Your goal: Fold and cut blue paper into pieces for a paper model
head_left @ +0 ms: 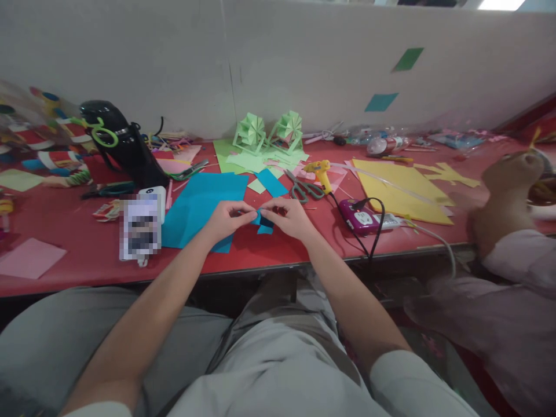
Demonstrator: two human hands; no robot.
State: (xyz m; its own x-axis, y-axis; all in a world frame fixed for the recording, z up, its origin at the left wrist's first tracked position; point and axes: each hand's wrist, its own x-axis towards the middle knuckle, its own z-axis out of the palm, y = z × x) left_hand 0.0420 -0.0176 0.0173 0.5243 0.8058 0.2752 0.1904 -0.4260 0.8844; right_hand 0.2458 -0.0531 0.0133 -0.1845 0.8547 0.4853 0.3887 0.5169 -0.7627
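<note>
Both my hands meet over the front of the red table. My left hand (228, 221) pinches one side of a small blue paper piece (264, 230) between thumb and fingertips. On its other side, my right hand (292, 218) has its fingers closed on the same piece. A dark patch shows by the right fingertips; I cannot tell what it is. Under and beside my left hand lies a large blue sheet (204, 202). Just beyond my hands are a blue paper strip (272, 183) and scissors (303, 188) with grey handles.
A yellow glue gun (320, 174) stands near a purple power box (358, 217) with cables. Yellow sheets (402, 188) lie right, a phone (142, 226) left. Two green folded-paper models (289, 130) stand at the back. Another person's arm (499, 214) rests at the right edge.
</note>
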